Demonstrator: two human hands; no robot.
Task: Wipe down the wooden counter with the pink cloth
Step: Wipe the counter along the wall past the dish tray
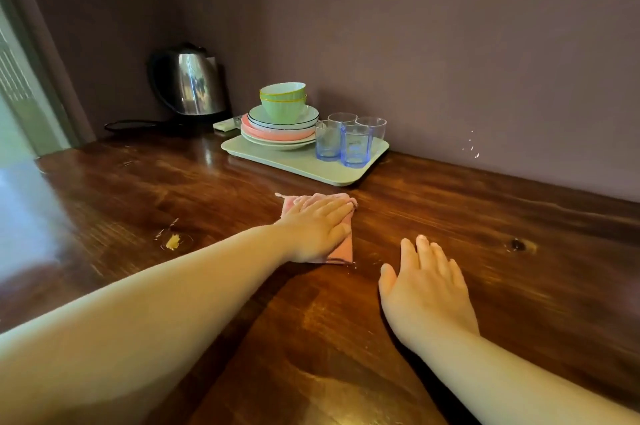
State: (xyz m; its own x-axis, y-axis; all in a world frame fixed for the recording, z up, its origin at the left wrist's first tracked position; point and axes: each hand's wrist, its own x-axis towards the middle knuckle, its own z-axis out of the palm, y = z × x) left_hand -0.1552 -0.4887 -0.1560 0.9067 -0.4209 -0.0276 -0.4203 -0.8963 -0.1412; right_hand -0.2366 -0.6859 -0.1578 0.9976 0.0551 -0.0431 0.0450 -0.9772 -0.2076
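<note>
A pink cloth [341,246] lies folded on the dark wooden counter [485,217], in the middle of the view. My left hand [317,229] presses flat on the cloth with straight fingers, covering most of it. My right hand [427,281] rests palm-down on the bare wood to the right of the cloth, fingers straight and slightly spread. A small yellowish smear with a wet ring [173,242] sits on the counter to the left of the cloth.
Behind the cloth stands a pale green tray [294,165] with stacked plates [277,132], green bowls [283,101] and several blue glasses [355,144]. A steel kettle [194,82] stands in the back left corner. A purple wall runs along the counter's far edge.
</note>
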